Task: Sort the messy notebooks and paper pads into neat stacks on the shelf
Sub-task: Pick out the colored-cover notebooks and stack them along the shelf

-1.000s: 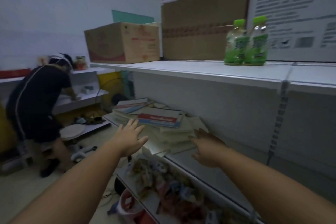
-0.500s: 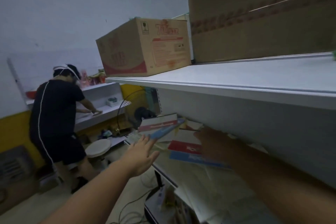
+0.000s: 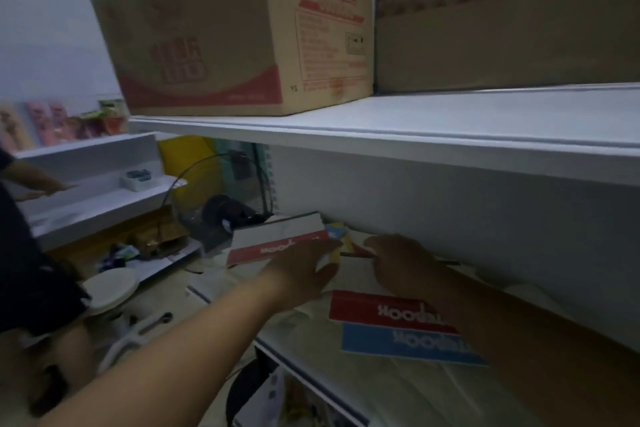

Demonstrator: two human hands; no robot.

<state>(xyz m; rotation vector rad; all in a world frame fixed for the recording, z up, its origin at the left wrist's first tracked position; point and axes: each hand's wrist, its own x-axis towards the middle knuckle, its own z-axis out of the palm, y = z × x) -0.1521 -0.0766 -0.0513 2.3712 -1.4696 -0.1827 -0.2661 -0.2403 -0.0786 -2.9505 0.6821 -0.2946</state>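
A messy pile of notebooks and pale sheets lies on the middle shelf (image 3: pixel 313 380). At its far end, a white notebook with a red band (image 3: pixel 277 241) is tilted up. My left hand (image 3: pixel 301 272) reaches over its near edge with fingers straight and thumb spread. My right hand (image 3: pixel 403 263) rests on the pile just to the right, its fingers bent down by a small yellow and blue pad (image 3: pixel 337 236); the dim light hides any grip. Nearer me lie a red-banded notebook (image 3: pixel 377 310) and a blue-banded one (image 3: pixel 398 343), overlapping.
The upper shelf (image 3: pixel 415 149) hangs low over the pile and carries two cardboard boxes (image 3: pixel 225 28). A fan (image 3: pixel 221 208) stands past the shelf's far end. A person (image 3: pixel 24 270) bends at another shelf on the left, near a white stool (image 3: pixel 110 288).
The view has moved closer and lower under the upper shelf. Both hands have advanced onto the pile; my left hand now reaches the tilted red-banded notebook.
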